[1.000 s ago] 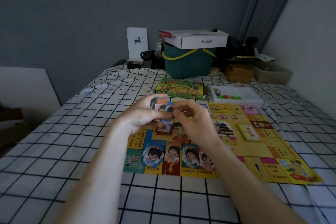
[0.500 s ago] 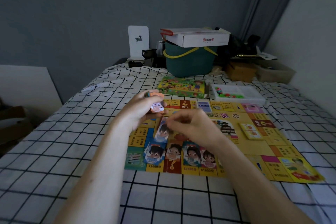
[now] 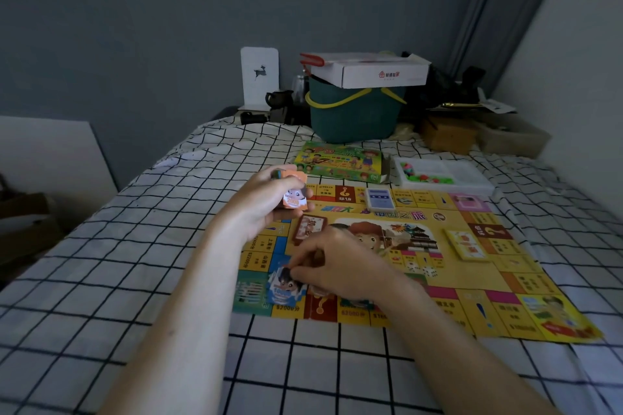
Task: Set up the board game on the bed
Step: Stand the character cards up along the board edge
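Meanwhile, left hand (image 3: 266, 199) grips the card stack (image 3: 294, 193); right hand (image 3: 332, 266) seemingly pinches a card (image 3: 285, 283) (blurred) on the board (image 3: 472, 280).

Home bedroom — checked bed (image 3: 135, 263), grey curtain (image 3: 478, 10), cluttered bedside

Over the yellow game board (image 3: 448, 283) on the checked bed (image 3: 101, 280), the left hand (image 3: 266, 202) grips a stack of cards (image 3: 294, 194); the right hand (image 3: 333, 266) pinches a blue card (image 3: 283, 286) at the board's near edge.
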